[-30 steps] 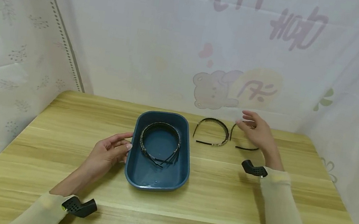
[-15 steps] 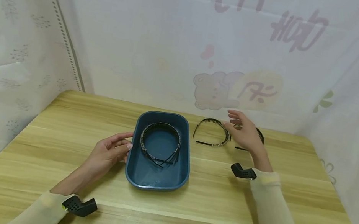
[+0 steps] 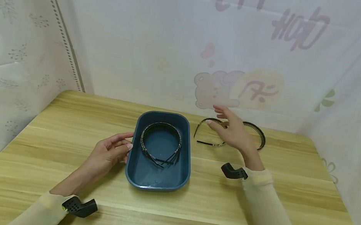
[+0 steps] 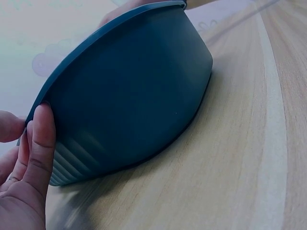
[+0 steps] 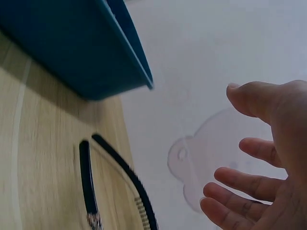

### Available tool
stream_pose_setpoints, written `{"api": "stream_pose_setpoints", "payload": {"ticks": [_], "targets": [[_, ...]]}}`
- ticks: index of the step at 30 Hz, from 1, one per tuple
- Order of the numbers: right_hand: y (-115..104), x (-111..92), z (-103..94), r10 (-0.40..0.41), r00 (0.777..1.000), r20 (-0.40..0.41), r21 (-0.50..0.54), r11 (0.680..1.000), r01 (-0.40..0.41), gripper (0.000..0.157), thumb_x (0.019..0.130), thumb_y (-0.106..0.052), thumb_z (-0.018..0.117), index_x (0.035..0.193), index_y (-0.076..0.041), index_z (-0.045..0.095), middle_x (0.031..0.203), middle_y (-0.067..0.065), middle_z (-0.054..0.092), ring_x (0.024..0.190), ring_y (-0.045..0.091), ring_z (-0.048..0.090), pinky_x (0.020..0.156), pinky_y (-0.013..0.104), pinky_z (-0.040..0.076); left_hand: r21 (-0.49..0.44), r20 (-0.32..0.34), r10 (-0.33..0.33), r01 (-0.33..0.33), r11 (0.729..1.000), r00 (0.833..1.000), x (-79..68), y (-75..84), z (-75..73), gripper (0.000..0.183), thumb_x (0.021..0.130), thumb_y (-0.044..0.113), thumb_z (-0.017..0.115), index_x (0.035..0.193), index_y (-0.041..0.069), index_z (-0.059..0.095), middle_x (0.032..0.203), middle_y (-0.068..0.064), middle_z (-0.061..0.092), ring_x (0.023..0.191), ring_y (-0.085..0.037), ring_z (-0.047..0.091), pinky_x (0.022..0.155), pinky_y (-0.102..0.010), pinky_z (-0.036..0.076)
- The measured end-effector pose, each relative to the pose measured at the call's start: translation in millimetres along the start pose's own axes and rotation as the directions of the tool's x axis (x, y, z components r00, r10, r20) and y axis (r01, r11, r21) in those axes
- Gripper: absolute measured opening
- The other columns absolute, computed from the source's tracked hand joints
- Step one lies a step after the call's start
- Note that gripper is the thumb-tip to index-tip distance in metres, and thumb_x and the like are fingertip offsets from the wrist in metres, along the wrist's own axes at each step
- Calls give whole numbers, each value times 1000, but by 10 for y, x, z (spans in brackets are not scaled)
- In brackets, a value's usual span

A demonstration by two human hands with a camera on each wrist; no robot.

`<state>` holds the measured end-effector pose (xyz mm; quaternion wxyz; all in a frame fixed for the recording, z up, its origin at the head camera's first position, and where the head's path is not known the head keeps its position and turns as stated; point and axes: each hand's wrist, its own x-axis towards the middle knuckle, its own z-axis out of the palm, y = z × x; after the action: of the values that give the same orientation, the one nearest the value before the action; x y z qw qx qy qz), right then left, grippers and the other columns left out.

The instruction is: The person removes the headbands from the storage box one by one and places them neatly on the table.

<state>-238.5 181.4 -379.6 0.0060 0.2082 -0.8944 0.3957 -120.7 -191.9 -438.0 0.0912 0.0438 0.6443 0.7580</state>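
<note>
My left hand [image 3: 109, 156] pinches the left rim of a deep dark-blue plastic tray [image 3: 156, 181]; in the left wrist view its thumb and fingers [image 4: 44, 134] lie on either side of that rim. Inside the tray are several black toothed headbands [image 3: 142, 142] with glittery trim, stacked together. To the tray's right, my right hand [image 3: 234, 130] hovers with spread fingers and holds nothing. Beneath it lies one headband [image 3: 204, 143], partly hidden by the hand. Just right of the hand lies another black toothed headband [image 3: 261, 134], its lower end hidden.
The tray and loose headbands rest on a wood-grain table [image 3: 221, 212]. A white printed cloth [image 3: 134, 43] hangs close behind the table's back edge and along both sides. A black wrist device [image 3: 80, 207] sits on each sleeve.
My right hand has moved left, from over the right headband to over the one nearer the tray. The left hand and the tray have stayed in place.
</note>
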Motion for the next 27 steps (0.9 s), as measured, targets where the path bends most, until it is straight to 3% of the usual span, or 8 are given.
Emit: {"api": "stream_pose_setpoints", "payload": {"ticks": [14,21,27], "targets": [[-328,94,213,-149,985,84,14,989,149,65,88,-41,64,144,-28,34,144,0,40,125,23,46,100,44,43,-25,12,3,-2,1000,1000,4,8,4,53,93,15,59,140,2,38,98,-4,62,78,-14,61,67,-25,55],[-453,156,329,-160,978,137,3,987,161,66,87,-47,62,144,-27,35,143,-4,41,125,20,46,99,42,44,-23,7,-2,2,1000,1000,1,11,10,54,93,16,60,140,2,38,97,-3,62,78,-14,61,67,-25,55],[-569,229,444,-160,970,186,-25,986,167,66,87,-48,61,143,-22,37,140,0,45,124,23,48,100,41,44,-21,5,-2,2,1000,1000,-3,11,8,54,92,16,60,140,2,38,97,-3,62,78,-14,61,67,-25,55]]}}
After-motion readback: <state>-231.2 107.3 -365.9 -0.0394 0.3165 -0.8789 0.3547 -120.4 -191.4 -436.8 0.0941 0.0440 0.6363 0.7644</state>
